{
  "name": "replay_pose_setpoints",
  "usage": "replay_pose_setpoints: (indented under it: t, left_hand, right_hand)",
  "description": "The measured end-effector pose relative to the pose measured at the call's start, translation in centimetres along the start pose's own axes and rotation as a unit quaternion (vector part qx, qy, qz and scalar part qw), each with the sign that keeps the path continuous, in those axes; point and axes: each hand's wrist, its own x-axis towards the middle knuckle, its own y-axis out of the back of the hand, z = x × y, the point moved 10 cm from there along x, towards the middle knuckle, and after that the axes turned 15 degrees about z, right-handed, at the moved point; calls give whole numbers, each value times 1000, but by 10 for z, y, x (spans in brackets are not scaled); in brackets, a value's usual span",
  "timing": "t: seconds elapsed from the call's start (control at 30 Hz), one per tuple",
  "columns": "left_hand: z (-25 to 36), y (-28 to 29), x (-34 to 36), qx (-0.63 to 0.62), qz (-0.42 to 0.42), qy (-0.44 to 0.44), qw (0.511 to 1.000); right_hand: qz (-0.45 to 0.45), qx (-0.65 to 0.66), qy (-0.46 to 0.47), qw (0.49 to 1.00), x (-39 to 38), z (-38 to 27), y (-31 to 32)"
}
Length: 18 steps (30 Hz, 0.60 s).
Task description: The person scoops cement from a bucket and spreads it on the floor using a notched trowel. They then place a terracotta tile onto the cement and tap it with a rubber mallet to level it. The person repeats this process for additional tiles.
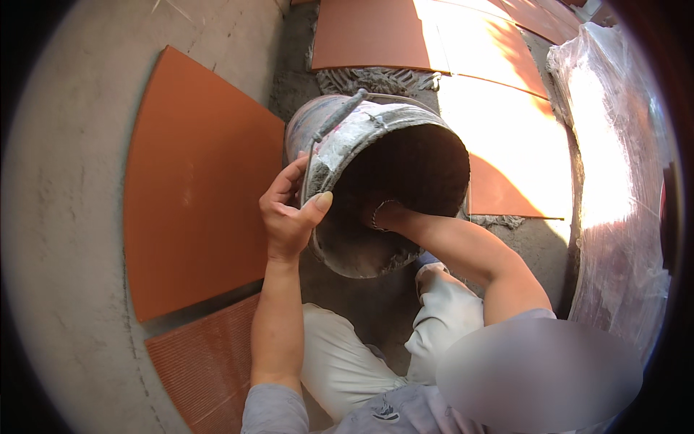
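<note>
Looking down past a person's grey shirt (278,411) and pale, dusty trousers (347,354), both bare forearms reach forward to a large bucket (365,114) in the middle of the view. A dark blue shoe (426,260) shows just below the bucket, partly hidden by it.

The bucket is tilted, its wide, dark mouth turned toward the person, its outside and rim crusted with grey residue. The left hand (285,206) is partly closed on the left side of the rim, thumb over the edge and fingers curled against the outer wall. The right forearm (466,242), with a thin bracelet (377,215) at the wrist, goes into the mouth. The right hand is lost in the darkness inside, so whether it is open or closed, or has hold of anything, cannot be told. The bucket's wire handle with a dark grip (341,114) lies across its upper left side.

At lower left is a reddish tile with a ribbed face (210,362). Just beyond it, left of the bucket, is a large, smooth terracotta tile (202,195) on the grey concrete floor (65,217). To the right is a bulky stack wrapped in clear plastic (614,173). Farther off, more terracotta tiles (369,32) lie in rows, partly in bright sun, with ridged grey mortar (376,78) along a near edge.
</note>
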Motion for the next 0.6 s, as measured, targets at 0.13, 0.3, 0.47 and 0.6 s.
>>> replay_pose_setpoints:
  t: [0.13,0.3,0.47,0.6]
  left_hand:
    - [4,1,13,-7,2,9,1000]
    - [4,4,28,-10,-8,21,1000]
    - [2,15,63,-54,-13,29,998]
    - [-10,44,105,-59,3,78,995]
  right_hand:
    - [51,35,-51,997,10,4,26]
    - [-39,126,-173,976,-8,18,65]
    - [-59,232,-303,923,-61,22,152]
    - [13,286,-302,909,-101,30,225]
